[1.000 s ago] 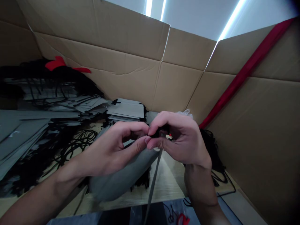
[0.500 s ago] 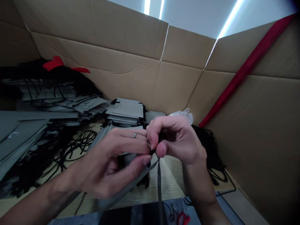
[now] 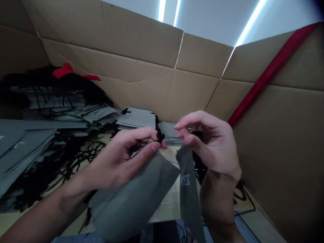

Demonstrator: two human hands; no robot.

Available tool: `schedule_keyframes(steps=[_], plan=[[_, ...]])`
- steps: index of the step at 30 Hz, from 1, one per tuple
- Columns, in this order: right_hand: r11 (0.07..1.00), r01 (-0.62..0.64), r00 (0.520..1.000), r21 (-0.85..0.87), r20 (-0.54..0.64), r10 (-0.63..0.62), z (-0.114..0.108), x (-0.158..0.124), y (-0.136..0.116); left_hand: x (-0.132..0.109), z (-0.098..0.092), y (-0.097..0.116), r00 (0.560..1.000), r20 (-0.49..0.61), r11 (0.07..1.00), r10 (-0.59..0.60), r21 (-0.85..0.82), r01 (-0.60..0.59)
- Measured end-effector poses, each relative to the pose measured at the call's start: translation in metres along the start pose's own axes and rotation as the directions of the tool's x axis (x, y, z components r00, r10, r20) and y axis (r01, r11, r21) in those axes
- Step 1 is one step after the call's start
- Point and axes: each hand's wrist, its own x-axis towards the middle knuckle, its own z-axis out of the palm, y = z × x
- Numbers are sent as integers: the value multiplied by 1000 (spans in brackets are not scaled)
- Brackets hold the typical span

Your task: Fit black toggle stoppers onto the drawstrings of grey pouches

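My left hand (image 3: 129, 155) is closed, pinching a bunched black cord knot (image 3: 160, 135) between thumb and fingertips. Below it hangs a wide grey fabric pouch (image 3: 134, 199). My right hand (image 3: 212, 145), raised a little to the right, has thumb and fingers closed over the top of a narrower-looking grey fabric piece (image 3: 186, 199) with white letters on it. A gap separates the two hands. Whether both grey parts belong to one pouch I cannot tell.
Stacks of grey pouches with black cords (image 3: 136, 118) stand at the back, with larger heaps (image 3: 27, 135) at left. Loose black cords (image 3: 86, 152) lie on the table. Cardboard walls (image 3: 141, 74) enclose it, and a red strip (image 3: 268, 74) runs down the right wall.
My hands, together before, have moved apart, the right one going right and up. The grey fabric has turned, so its broad face and white letters now show.
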Motion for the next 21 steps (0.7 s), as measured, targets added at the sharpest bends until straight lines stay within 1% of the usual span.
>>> schedule_keyframes(steps=[2, 4, 6, 9, 12, 15, 18, 19, 21], plan=[[998, -11, 1000, -57, 7, 11, 7, 0, 2, 1, 1, -6, 1000, -22, 1000, 12, 12, -11], [997, 5, 1000, -80, 13, -4, 13, 0, 6, 0, 3, -10, 999, -28, 999, 20, 41, -19], [995, 31, 999, -97, 21, -29, 17, 0, 9, -1, 3, -11, 1000, 0, 999, 23, 48, -22], [985, 85, 996, -149, 28, -82, 19, 1, 9, -1, 3, -8, 997, 82, 1000, 7, 7, -7], [970, 161, 986, -184, 63, -152, 22, 4, 8, -4, 4, -5, 996, 73, 999, -42, -22, 44], [956, 239, 970, -168, 82, -228, 25, 8, 10, -11, 5, -6, 989, 55, 990, -140, -17, 141], [957, 250, 968, -148, 57, -244, 27, 8, 11, -16, 4, -9, 978, 52, 979, -202, -13, 203], [960, 239, 971, -147, 50, -234, 28, 7, 11, -15, 3, -10, 980, 54, 981, -191, -16, 192], [966, 205, 979, -155, 35, -202, 27, 4, 10, -12, 2, -9, 990, 62, 992, -124, -11, 125]])
